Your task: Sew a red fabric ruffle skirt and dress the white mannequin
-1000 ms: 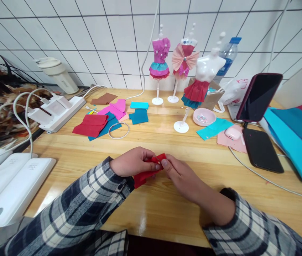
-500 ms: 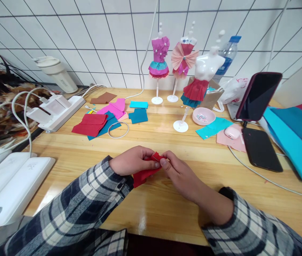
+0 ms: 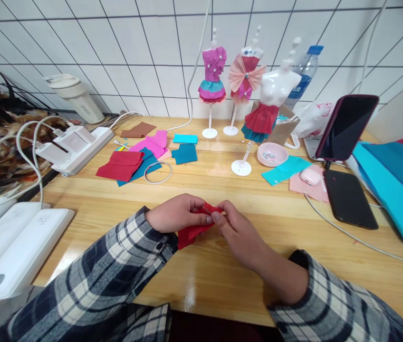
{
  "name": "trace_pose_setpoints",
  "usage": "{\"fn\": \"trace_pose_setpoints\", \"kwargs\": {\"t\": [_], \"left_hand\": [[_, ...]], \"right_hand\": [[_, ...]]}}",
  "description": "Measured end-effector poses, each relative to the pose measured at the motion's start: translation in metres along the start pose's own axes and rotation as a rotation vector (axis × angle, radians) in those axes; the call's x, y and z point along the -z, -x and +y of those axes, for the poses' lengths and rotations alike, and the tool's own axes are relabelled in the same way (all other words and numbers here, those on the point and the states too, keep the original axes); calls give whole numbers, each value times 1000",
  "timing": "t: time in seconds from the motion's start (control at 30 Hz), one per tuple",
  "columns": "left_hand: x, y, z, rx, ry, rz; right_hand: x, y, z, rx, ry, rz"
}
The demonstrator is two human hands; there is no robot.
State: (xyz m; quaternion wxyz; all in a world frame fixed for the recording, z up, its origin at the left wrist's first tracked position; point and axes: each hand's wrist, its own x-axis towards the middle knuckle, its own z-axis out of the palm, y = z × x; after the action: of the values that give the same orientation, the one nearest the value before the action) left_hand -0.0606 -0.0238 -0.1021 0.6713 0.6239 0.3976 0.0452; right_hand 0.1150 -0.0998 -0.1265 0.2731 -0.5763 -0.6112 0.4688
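Red cloth (image 3: 189, 235): bunched between both hands over the worktop (image 3: 201, 285), in front of the half-dressed mannequin (image 3: 276, 88) and to its left; a loose end hangs below the left hand.
Left hand (image 3: 176, 213): pinching the gathered part between thumb and fingers.
Right hand (image 3: 239, 232): gripping the other end with thumb and forefinger, its tips just beside those of the left.
Sliver at the pinch: a thin, needle-like line shows on the cloth; too small to be sure.
Half-dressed mannequin: red skirt over a teal layer, white chest bare.
Dressed mannequins: the magenta one (image 3: 214, 76) and the bow one (image 3: 246, 78) stand behind it, to its left, each with bodice and skirt.
Pink dish (image 3: 273, 164): just right of its base, small bits inside.
Folded red piece (image 3: 120, 166): well to its left.
Done so far: the held cloth looks gathered; whether any stitch is in, I cannot tell.
Left undone: the cloth is in the fingers, attached to no mannequin.
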Motion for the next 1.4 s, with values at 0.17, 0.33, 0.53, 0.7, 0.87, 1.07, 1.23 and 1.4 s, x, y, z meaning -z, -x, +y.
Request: {"fn": "trace_pose_setpoints", "kwargs": {"t": [0.17,0.33,0.53,0.7,0.87,1.07,1.23,1.4], "left_hand": [[2,0,-2,-20,-28,-23],[4,-1,-6,-50,-34,-33],[5,-1,-6,-46,-58,-46],[3,0,-4,-42,-110,-29],[0,0,-4,-32,-101,-22],[-1,0,-3,-31,-50,-36],[0,1,-3,-18,-54,-32],[-1,1,-3,12,3,-4]], "right_hand": [[2,-2,0,8,22,-4],[6,-3,0,3,17,-20],[5,-3,2,3,-26,-65],[4,-2,1,-10,6,-58],[4,-2,-1,-19,-17,-51],[4,-4,3,-15,-57,-54],[5,-6,6,-42,-46,-47],[12,-8,4,-23,-14,28]]}}
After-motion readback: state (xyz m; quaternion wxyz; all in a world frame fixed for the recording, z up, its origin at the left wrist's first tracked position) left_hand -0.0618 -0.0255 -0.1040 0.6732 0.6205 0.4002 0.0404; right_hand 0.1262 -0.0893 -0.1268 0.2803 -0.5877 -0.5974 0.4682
